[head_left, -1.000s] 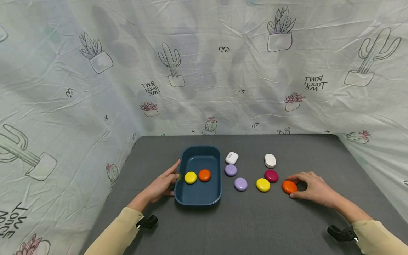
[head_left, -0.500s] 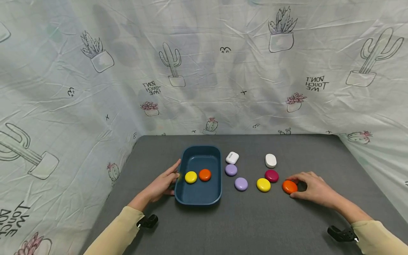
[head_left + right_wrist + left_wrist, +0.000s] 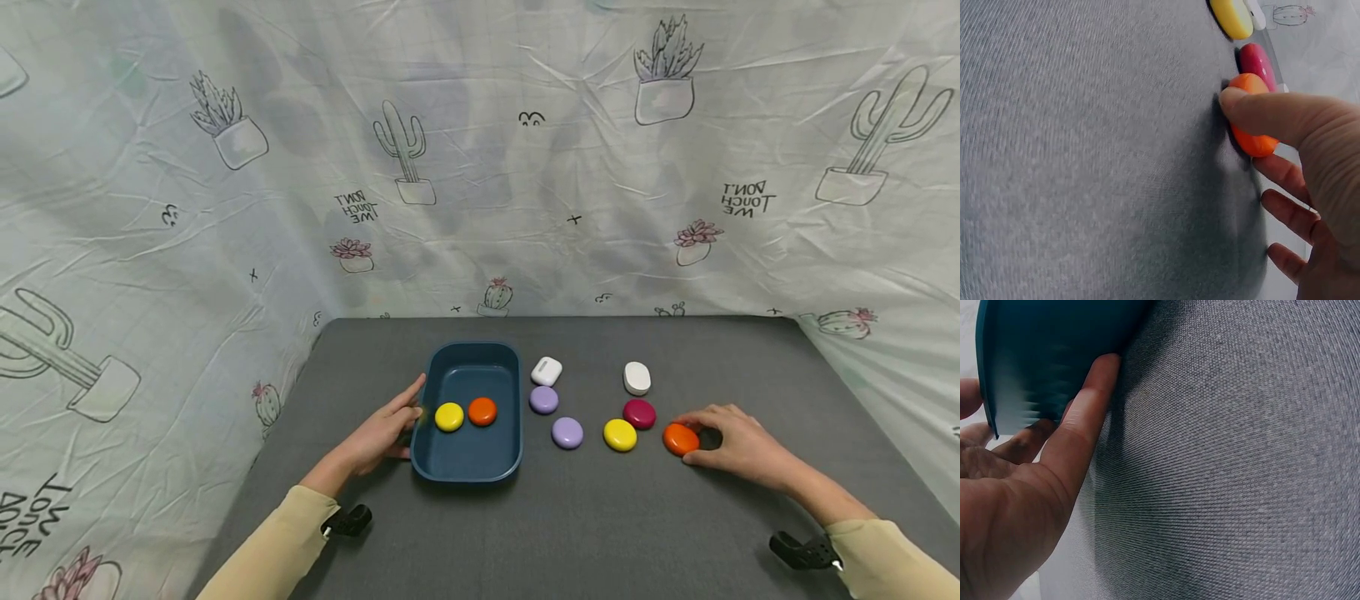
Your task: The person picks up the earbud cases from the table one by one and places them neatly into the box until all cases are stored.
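On the left, my left hand (image 3: 382,435) rests against the outer wall of a dark blue rectangular tray (image 3: 467,475). Its straight fingers and thumb touch that wall, seen close in the left wrist view (image 3: 1054,434). Inside the tray lie a glossy yellow disc (image 3: 449,417) and an orange disc (image 3: 482,412). At the right, my right hand (image 3: 738,446) pinches another orange disc (image 3: 680,439) between thumb and fingers, low at the table. In the right wrist view the thumb (image 3: 1266,112) lies across this orange disc (image 3: 1254,142).
Between tray and right hand lie two lilac discs (image 3: 567,433), a yellow disc (image 3: 619,435) and a crimson disc (image 3: 639,414). A white earbud case (image 3: 547,372) and a white rounded piece (image 3: 637,379) sit farther back. A printed cloth (image 3: 465,167) hangs behind the grey table (image 3: 540,533).
The right hand and its orange disc have shifted very slightly to the left. My left hand and the tray stay in place.
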A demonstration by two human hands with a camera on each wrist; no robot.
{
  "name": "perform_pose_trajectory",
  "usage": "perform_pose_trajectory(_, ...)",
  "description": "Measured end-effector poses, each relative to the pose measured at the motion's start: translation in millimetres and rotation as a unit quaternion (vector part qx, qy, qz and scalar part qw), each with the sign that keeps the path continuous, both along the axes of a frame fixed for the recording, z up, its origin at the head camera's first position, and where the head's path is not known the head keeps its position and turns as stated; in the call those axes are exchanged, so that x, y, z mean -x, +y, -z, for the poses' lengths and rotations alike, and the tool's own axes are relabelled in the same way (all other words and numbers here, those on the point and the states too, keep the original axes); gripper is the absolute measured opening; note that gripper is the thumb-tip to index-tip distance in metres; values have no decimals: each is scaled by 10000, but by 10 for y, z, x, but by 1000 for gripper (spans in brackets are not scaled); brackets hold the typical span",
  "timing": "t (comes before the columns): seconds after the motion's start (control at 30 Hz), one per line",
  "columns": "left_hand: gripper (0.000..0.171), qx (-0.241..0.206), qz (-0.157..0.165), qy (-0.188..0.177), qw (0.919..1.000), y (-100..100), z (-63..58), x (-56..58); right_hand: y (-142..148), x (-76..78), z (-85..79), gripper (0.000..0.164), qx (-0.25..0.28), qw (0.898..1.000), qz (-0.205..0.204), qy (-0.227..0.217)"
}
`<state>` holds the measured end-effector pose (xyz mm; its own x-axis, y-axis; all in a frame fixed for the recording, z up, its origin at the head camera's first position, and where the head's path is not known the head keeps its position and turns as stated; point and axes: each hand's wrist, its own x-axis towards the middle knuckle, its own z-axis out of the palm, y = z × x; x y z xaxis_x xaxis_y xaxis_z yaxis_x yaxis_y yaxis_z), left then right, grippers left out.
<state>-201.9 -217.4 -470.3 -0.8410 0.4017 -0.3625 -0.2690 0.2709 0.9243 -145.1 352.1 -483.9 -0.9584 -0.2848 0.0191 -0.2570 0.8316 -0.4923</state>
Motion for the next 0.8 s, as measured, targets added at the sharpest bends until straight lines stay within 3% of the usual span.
perform_pose_trajectory(0.37, 61, 120, -168, -40, 9998, 16, -11, -6, -55, 27, -115, 53, -45, 9999, -123, -5)
perform_pose_trajectory(0.8, 62, 78, -173, -49, 9998, 13, -18, -14, -423, 198, -415, 49, 312, 9967, -499, 559)
